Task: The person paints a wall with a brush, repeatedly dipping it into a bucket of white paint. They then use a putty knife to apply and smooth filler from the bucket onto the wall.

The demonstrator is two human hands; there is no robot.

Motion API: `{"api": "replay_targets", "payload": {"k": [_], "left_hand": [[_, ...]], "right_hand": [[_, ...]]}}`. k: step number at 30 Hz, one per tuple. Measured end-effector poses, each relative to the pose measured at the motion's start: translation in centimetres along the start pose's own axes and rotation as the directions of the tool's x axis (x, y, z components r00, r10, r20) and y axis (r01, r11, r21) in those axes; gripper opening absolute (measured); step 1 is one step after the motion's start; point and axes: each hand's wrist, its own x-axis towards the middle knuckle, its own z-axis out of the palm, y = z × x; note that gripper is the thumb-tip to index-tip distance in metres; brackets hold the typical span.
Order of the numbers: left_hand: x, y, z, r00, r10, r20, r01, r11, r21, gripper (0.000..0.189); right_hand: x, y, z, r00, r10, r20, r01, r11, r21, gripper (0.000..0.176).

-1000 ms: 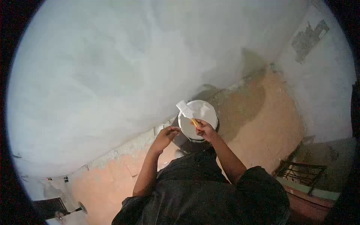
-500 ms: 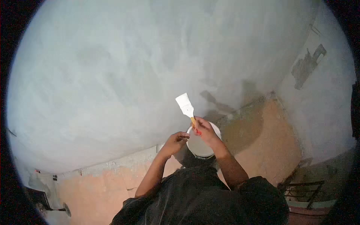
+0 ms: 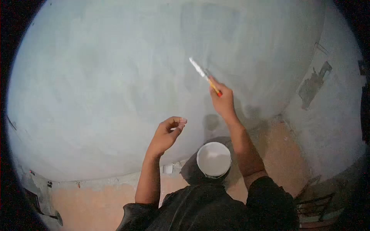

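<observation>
My right hand (image 3: 223, 100) is closed round the yellow, red-tipped handle of a paintbrush (image 3: 198, 67). Its bristles are white, seen edge-on, and point up and left close to the pale wall (image 3: 115, 69); contact cannot be made out. Left of it, my left hand (image 3: 165, 135) hovers in front of the wall, fingers curled and pinched toward the thumb, with whitish fingertips and nothing visible between them. Below both hands, near my body, stands a round bucket (image 3: 214, 158) of white paint, touched by neither hand.
An orange-tan floor (image 3: 96, 200) runs along the wall's foot, with a small white square (image 3: 167, 168) at the edge. The right side wall (image 3: 339, 111) has a dark bare patch (image 3: 314, 85). A dark metal frame (image 3: 316, 206) stands at lower right, a dark object (image 3: 32, 198) at lower left.
My right hand has lifted the paintbrush from over the bucket up toward the wall and turned it edge-on. My left hand has left the bucket's rim and moved up and left.
</observation>
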Motion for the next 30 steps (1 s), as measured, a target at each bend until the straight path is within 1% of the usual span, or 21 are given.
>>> {"api": "replay_targets", "payload": {"k": [1,2,3,4,6,7,9,10,11,13,15,17,18,19,21,22,24,25,27,28,30], "left_hand": [[0.2,1.0,-0.7,1.0,0.024,-0.016,-0.024,1.0,0.003,0.017],[0.4,1.8,-1.2,0.997,0.074,-0.024,-0.074,0.997,0.011,0.017],[0.6,3.0,-1.9,0.996,0.08,-0.027,-0.079,0.997,0.01,0.017],[0.7,4.5,-2.7,0.994,0.099,-0.054,-0.1,0.995,-0.008,0.017],[0.9,6.1,-3.7,0.988,0.133,-0.081,-0.136,0.99,-0.026,0.016],[-0.5,5.0,-2.1,0.985,0.154,-0.081,-0.155,0.988,-0.009,0.016],[0.2,5.0,-2.7,0.975,0.196,-0.103,-0.198,0.98,-0.009,0.017],[0.2,5.3,-2.7,0.975,0.193,-0.107,-0.194,0.981,0.006,0.018],[0.2,5.3,-2.7,0.975,0.192,-0.108,-0.192,0.981,0.006,0.018],[0.3,5.7,-3.1,0.964,0.235,-0.128,-0.24,0.971,-0.021,0.019],[0.8,5.5,-3.6,0.969,0.206,-0.136,-0.216,0.975,-0.059,0.02],[0.9,5.2,-4.0,0.97,0.218,-0.11,-0.227,0.971,-0.077,0.02],[1.0,5.1,-4.0,0.972,0.206,-0.111,-0.219,0.969,-0.119,0.019],[1.4,4.9,-4.4,0.974,0.195,-0.112,-0.208,0.97,-0.125,0.019],[2.1,4.6,-5.4,0.983,0.148,-0.109,-0.165,0.972,-0.169,0.018],[2.2,4.6,-5.5,0.987,0.119,-0.108,-0.134,0.981,-0.14,0.017],[2.2,4.6,-5.6,0.989,0.106,-0.103,-0.121,0.98,-0.157,0.017],[2.4,4.4,-5.7,0.99,0.094,-0.102,-0.11,0.979,-0.17,0.017],[2.6,4.2,-5.8,0.992,0.086,-0.091,-0.1,0.98,-0.17,0.017],[2.3,4.9,-5.9,0.993,0.086,-0.082,-0.099,0.982,-0.162,0.017],[2.2,5.6,-6.2,0.992,0.104,-0.066,-0.113,0.981,-0.16,0.017]], "right_hand": [[1.4,-1.1,0.0,1.0,-0.008,-0.001,0.008,1.0,0.0,0.04],[2.8,-2.1,-0.1,0.992,-0.123,-0.031,0.117,0.983,-0.143,0.041],[4.4,-3.4,-0.2,0.97,-0.238,-0.044,0.216,0.934,-0.286,0.042],[5.9,-5.6,-0.2,0.969,-0.242,-0.042,0.22,0.932,-0.289,0.042],[8.2,-8.8,-0.1,0.96,-0.28,-0.014,0.227,0.803,-0.551,0.044],[6.6,-8.4,-0.9,0.955,-0.296,-0.032,0.232,0.807,-0.543,0.044],[8.3,-8.6,0.7,0.934,-0.357,-0.013,0.282,0.758,-0.588,0.045],[8.3,-8.5,1.4,0.93,-0.368,0.011,0.293,0.721,-0.628,0.046],[8.2,-8.2,2.2,0.93,-0.367,0.011,0.293,0.722,-0.627,0.046],[7.8,-7.5,4.2,0.896,-0.443,-0.021,0.3,0.639,-0.708,0.042],[7.6,-5.9,6.2,0.915,-0.402,0.019,0.307,0.667,-0.679,0.046],[7.6,-4.0,8.3,0.938,-0.345,0.012,0.258,0.677,-0.689,0.05],[7.8,-4.1,9.1,0.985,-0.153,0.083,0.165,0.676,-0.718,0.044],[7.8,-3.6,10.1,0.986,-0.143,0.09,0.164,0.675,-0.719,0.044],[6.9,-1.8,12.3,0.988,0.007,0.154,0.097,0.746,-0.659,0.035],[6.0,-0.5,12.8,0.988,0.014,0.156,0.094,0.745,-0.661,0.035],[4.3,1.7,13.5,0.957,0.131,0.259,0.078,0.744,-0.663,0.029],[3.8,3.0,13.5,0.956,0.133,0.26,0.078,0.742,-0.666,0.029],[3.5,4.6,12.4,0.912,0.166,0.376,0.135,0.743,-0.655,0.025],[3.8,4.0,11.4,0.914,0.159,0.373,0.139,0.741,-0.657,0.025],[5.1,3.1,9.5,0.873,0.176,0.454,0.219,0.691,-0.689,0.018]]}}
